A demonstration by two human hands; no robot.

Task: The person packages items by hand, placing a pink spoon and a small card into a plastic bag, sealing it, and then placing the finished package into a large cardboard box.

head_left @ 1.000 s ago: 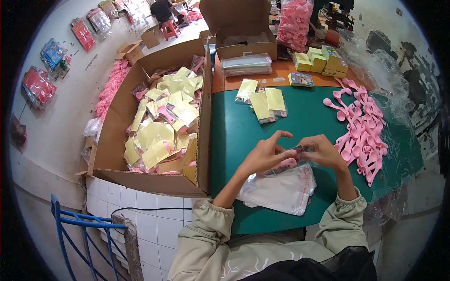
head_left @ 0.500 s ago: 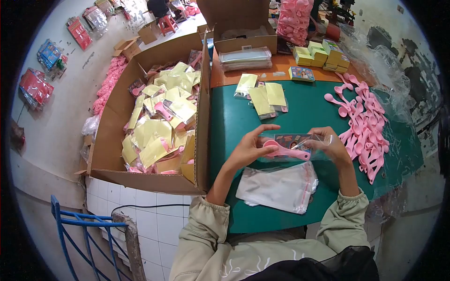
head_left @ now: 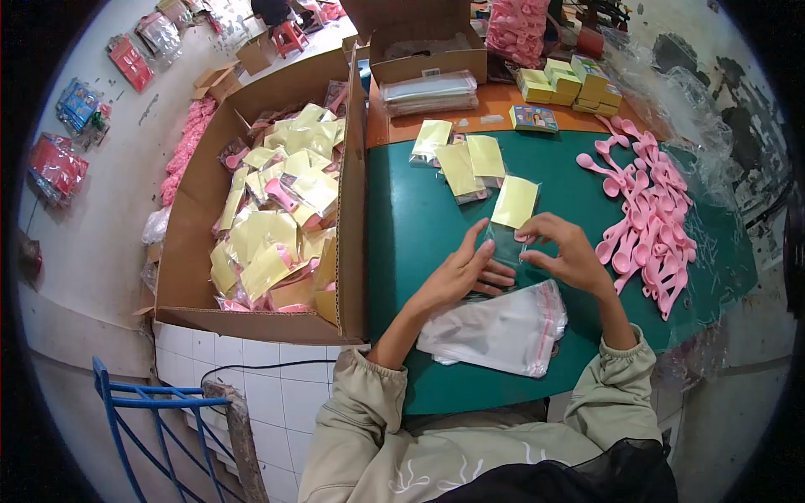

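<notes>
A clear plastic packet (head_left: pixel 514 204) with a yellow card in it lies on the green table top, card side up, its clear end toward me. My left hand (head_left: pixel 466 270) is at the packet's lower left, fingers stretched out, the fingertips by its clear end. My right hand (head_left: pixel 567 254) has thumb and forefinger at the packet's lower right edge, pinching the clear film. Whatever lies under the card is hidden. Just below my hands lies a stack of clear plastic bags (head_left: pixel 495 329). Farther back are several finished-looking packets (head_left: pixel 459 170) with yellow cards.
To the left stands a large cardboard box (head_left: pixel 355 210) filled with similar packets. Pink spoons (head_left: pixel 644 222) are heaped on the right of the green table (head_left: pixel 394 251). Card stacks (head_left: pixel 563 80), a bag stack (head_left: pixel 429 92) and a bag of pink items (head_left: pixel 516 32) stand at the back.
The packet, held up with its pink spoon showing, has been turned over and set on the table, yellow card up. My left hand has let go; my right hand has moved toward me.
</notes>
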